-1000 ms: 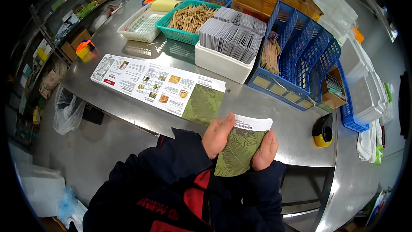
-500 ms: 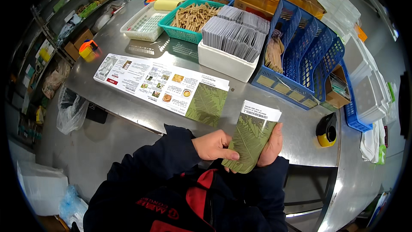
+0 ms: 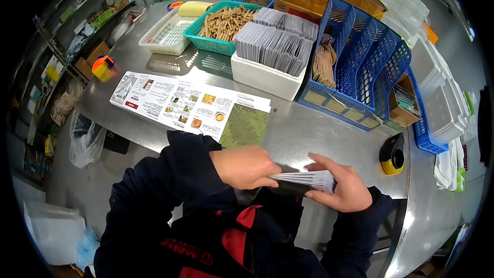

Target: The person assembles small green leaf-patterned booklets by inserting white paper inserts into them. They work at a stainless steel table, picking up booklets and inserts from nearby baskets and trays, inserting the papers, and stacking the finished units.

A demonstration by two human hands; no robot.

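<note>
Now the folded leaflet bundle point(image 3: 316, 177) lies edge-on between both hands, by the counter's point(image 3: 293, 123) near edge — a moment ago its green cover faced up, and with that turn its layered white edges show. The left hand's point(image 3: 246, 166) fingers pinch the narrow end; the right hand's point(image 3: 346, 185) fingers and thumb spread around the looser, wider end. Beyond, the long printed sheets point(image 3: 175, 103) stay put — nearer than the white box point(image 3: 265, 78) of upright grey-edged pieces.
</note>
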